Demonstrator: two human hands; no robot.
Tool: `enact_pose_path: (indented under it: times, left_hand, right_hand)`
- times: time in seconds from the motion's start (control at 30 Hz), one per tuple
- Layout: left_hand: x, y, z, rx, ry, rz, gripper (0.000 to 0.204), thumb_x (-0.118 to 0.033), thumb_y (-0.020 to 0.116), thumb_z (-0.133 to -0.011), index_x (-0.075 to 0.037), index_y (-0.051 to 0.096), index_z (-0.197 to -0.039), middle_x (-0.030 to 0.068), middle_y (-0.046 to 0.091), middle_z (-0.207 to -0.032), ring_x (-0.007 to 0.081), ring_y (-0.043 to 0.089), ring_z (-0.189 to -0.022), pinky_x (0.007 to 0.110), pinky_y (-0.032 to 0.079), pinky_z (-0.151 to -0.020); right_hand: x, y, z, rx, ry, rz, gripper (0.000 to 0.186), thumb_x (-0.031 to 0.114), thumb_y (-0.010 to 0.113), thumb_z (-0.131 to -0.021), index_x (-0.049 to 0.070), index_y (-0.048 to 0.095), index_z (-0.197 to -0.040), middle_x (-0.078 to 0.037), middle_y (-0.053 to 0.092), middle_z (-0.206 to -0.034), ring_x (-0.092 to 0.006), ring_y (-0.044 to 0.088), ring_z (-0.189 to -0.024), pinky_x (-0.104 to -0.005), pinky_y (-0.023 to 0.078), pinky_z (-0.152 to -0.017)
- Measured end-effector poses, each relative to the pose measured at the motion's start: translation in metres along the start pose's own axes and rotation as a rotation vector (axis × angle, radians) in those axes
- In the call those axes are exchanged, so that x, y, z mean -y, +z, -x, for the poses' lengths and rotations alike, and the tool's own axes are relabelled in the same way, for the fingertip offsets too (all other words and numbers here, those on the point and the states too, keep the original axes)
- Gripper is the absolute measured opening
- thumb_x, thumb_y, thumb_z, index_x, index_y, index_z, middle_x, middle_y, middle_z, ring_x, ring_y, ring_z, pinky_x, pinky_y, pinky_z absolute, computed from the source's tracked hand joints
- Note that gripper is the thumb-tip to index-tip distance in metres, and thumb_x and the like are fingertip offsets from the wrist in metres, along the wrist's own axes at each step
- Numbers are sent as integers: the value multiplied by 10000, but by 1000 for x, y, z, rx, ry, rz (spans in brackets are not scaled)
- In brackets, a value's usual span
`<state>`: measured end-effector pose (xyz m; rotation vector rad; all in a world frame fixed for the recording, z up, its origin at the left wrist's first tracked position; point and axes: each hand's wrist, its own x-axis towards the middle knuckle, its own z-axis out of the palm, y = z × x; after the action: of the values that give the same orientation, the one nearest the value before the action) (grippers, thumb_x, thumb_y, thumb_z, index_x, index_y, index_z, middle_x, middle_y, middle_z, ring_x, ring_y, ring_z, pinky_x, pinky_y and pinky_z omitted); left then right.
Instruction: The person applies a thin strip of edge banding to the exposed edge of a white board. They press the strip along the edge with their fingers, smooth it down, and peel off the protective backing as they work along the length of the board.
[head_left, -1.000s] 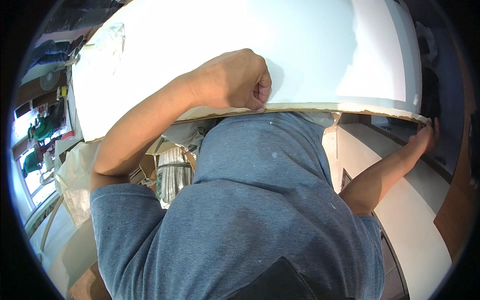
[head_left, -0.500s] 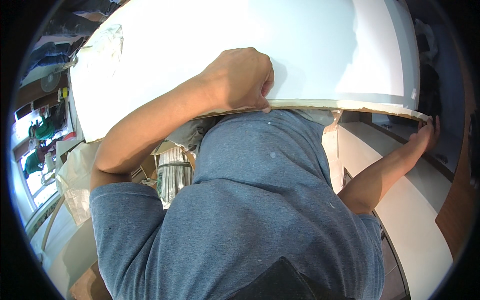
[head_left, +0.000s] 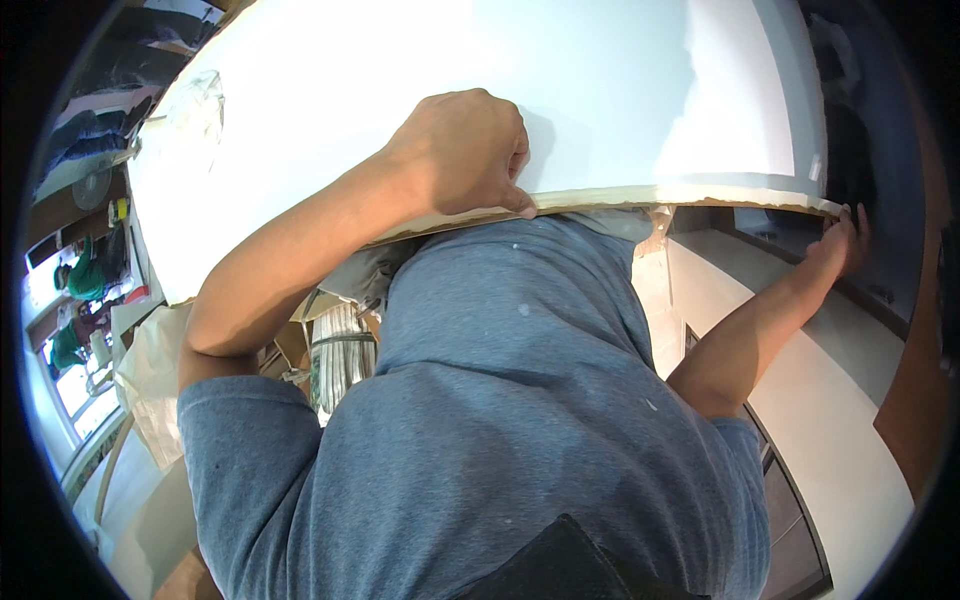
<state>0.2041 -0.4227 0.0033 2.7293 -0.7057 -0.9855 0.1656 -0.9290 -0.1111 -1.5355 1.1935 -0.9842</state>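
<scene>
A large white board or tabletop (head_left: 600, 90) spans the upper part of the view, with a cream strip (head_left: 700, 194) along its near edge. On that edge, at the middle, rests my left hand (head_left: 462, 150). Its fingers are curled under and closed, and the thumb tip presses at the strip; whatever is between them is hidden. My right hand (head_left: 843, 243) reaches out to the board's near right corner, where its fingertips touch the end of the strip. Some of its fingers stretch upward, apart from one another.
A bundle of flat strips (head_left: 340, 355) stands below the board, beside my left side. A pale bag (head_left: 155, 380) hangs at the left. To the right lies a long white panel (head_left: 830, 390). Other people, one in green (head_left: 92, 275), are at the far left.
The board and both hands sit slightly further left in view. My left hand stays at the middle of the edge and my right hand at the corner.
</scene>
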Motion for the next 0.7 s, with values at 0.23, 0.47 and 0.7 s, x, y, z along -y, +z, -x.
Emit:
enact_pose_path:
  times: [0.23, 0.47, 0.7]
  left_hand:
    - [-9, -1, -12, -66, 120, 38, 386, -415, 954, -752, -77, 768, -730, 87, 728, -699, 295, 719, -719, 414, 574, -724]
    - [-27, -5, -29, -86, 161, 28, 352, -381, 961, -747, -77, 782, -744, 96, 733, -703, 285, 726, -717, 411, 575, -719]
    - [-39, -5, -40, -88, 179, 24, 347, -377, 961, -746, -76, 789, -758, 92, 745, -722, 276, 736, -730, 406, 585, -725]
  right_hand:
    - [-3, 3, 12, -24, 44, 12, 238, -41, 803, -914, 113, 833, -1093, -216, 759, -1188, -289, 753, -1022, -357, 659, -854]
    - [-8, 0, 6, 16, 32, -16, 252, -41, 795, -923, 109, 814, -1124, -212, 749, -1235, -296, 743, -1074, -377, 636, -904]
    - [-7, 2, 7, 10, 44, -39, 261, -47, 793, -916, 130, 823, -1105, -194, 751, -1229, -280, 731, -1074, -368, 627, -923]
